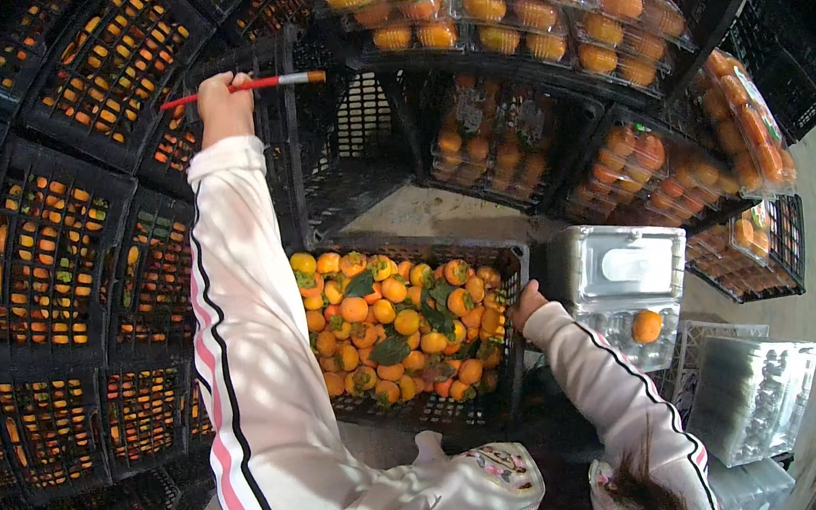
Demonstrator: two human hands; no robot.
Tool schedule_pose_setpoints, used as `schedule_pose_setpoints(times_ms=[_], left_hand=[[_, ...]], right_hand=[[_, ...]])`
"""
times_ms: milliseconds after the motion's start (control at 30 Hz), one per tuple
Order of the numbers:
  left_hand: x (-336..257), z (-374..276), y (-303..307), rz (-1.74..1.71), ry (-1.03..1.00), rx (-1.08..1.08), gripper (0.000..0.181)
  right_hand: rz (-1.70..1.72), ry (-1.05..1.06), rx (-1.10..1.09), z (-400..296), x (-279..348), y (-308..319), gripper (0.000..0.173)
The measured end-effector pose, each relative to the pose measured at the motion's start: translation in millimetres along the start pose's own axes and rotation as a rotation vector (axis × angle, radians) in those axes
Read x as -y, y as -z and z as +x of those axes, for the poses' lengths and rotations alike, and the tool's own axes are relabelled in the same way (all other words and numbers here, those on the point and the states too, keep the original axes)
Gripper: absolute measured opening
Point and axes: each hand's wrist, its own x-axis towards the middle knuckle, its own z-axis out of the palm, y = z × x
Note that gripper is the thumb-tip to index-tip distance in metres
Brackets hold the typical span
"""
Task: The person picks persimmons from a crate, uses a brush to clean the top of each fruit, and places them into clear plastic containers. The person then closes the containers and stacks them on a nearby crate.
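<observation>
My left hand [226, 106] is closed around a red-handled paintbrush [264, 83] with a metal ferrule, its brown bristles pointing right. That hand is over the black crates at the upper left; whether it also touches one cannot be told. My right hand [528, 306] grips the right rim of a black plastic crate [518, 261] in front of me, its fingers partly hidden. Many orange persimmons [406, 321] with green calyxes and some loose leaves [390, 350] lie in this crate. My left sleeve covers its left side. Beside it, a single persimmon [647, 326] sits on a clear plastic tray [635, 361].
Stacked black crates [51, 265] of persimmons rise on the left. Ahead, an open black crate [353, 140] stands near crates holding clear clamshell packs [526, 3] of orange fruit. Nested clear containers [626, 249] stand at right, with another stack [756, 396] closer to me.
</observation>
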Motion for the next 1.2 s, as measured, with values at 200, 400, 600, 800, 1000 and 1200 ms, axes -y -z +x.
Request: schedule_pose_setpoints(times_ms=[200,400,600,800,1000,1200], left_hand=[[-8.7,18.6,-5.1,0.186,-0.063,0.187,0.011],[-5.1,-38.0,-36.1,0.687,-0.209,0.304,0.011],[-76.7,-110.8,91.8,0.951,-0.339,-0.15,0.014],[-56.0,-134.0,244.4,0.803,0.163,-0.118,0.034],[20.3,-120.7,242.3,0.556,0.309,-0.079,0.033],[67.7,-122.8,177.5,0.416,0.292,-0.048,0.03]], right_hand=[[0.062,0.095,-0.083,16.7,-14.1,-10.0,0.058],[0.041,0.01,-0.098,23.9,-15.7,-14.5,0.062],[0.049,0.033,-0.067,13.2,-7.3,-8.2,0.069],[0.068,0.043,-0.177,48.5,-46.2,-27.9,0.049],[-0.004,-0.039,-0.123,24.4,-14.2,-17.0,0.062],[0.071,-0.039,-0.14,0.5,7.2,-5.6,0.054]])
